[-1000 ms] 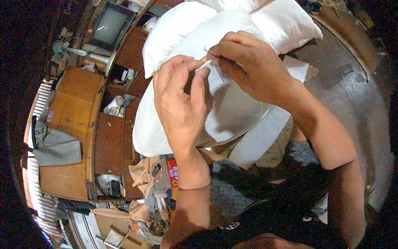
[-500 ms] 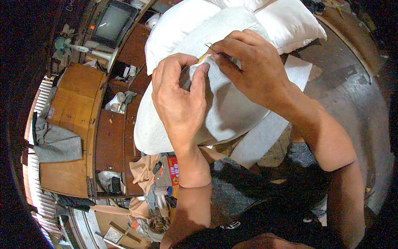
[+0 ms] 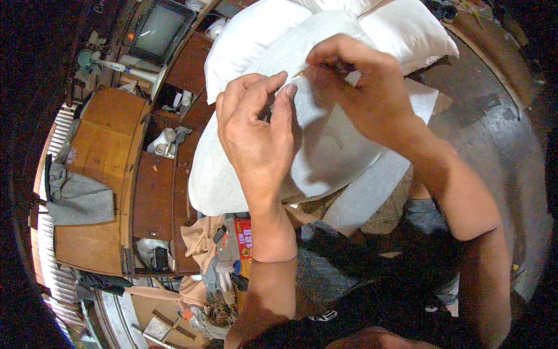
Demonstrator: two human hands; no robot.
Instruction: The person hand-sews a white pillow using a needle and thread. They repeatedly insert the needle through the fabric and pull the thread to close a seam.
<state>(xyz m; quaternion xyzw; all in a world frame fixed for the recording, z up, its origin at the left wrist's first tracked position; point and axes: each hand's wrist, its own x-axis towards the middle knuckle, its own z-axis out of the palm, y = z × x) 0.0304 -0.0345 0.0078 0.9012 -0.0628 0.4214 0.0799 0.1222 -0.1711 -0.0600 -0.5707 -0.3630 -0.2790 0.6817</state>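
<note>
The white stuffed cloth pillow [image 3: 325,157], coarse in weave, is held up in front of the person, close under the camera, with its lower edge hanging above the lap. Behind it, at the top of the view, a second plump white cushion [image 3: 407,29] is seen, and a flat pale grey sheet [image 3: 372,186] lies beneath the pillow on the right side.

The pillow's upper seam is worked on by both hands. The left hand [image 3: 258,136] is laid across the fabric, its fingers curled and its thumb and forefinger pressed together on a fold of the cloth. The right hand [image 3: 360,93] is placed just beside it, higher and to the right, with its fingertips pinched together at the same seam; something thin and pale seems to be nipped there, but it is too small to be told. The two hands are almost touching at the fingertips.

To the left, a brown wooden cabinet [image 3: 99,168] with open shelves is seen from above. A folded grey cloth [image 3: 78,198] is draped over its edge. A dark-screened television set [image 3: 157,32] is stood at the far end. Below the left wrist, a red printed card [image 3: 244,238] lies among mixed clutter.
</note>
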